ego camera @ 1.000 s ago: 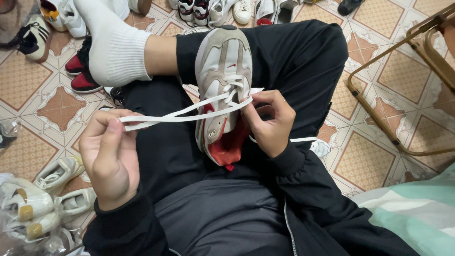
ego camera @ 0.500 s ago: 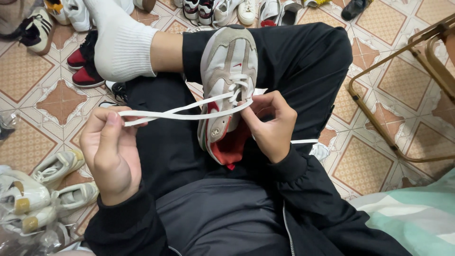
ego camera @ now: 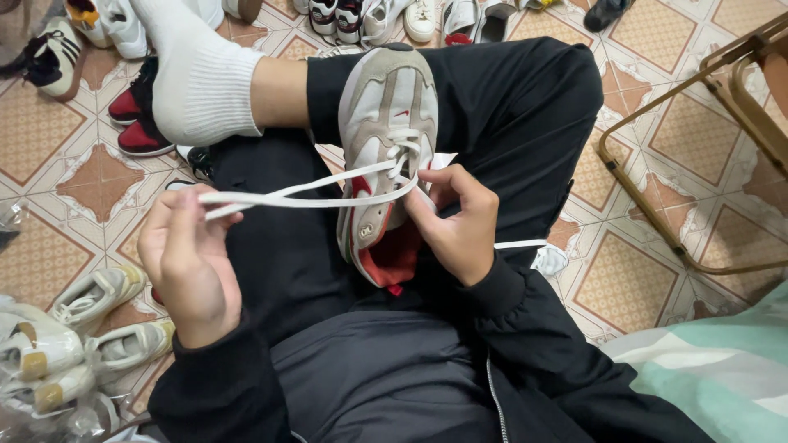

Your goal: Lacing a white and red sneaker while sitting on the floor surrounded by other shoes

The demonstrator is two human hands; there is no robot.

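Laces (ego camera: 304, 195) stay taut as before: our left hand (ego camera: 187, 258) still pinches both ends, pulled slightly lower, while our right hand (ego camera: 456, 223) grips the sneaker (ego camera: 384, 123) on our lap, fingers nearer the eyelets, threading underway.

Shoe-strewn tiled floor (ego camera: 82, 176): home shoe workroom

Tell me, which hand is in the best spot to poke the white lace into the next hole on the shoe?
Probably the right hand. It sits against the sneaker, fingers at the eyelets. The left hand is out to the side, pinching the ends of the white lace and pulling them away from the sneaker.
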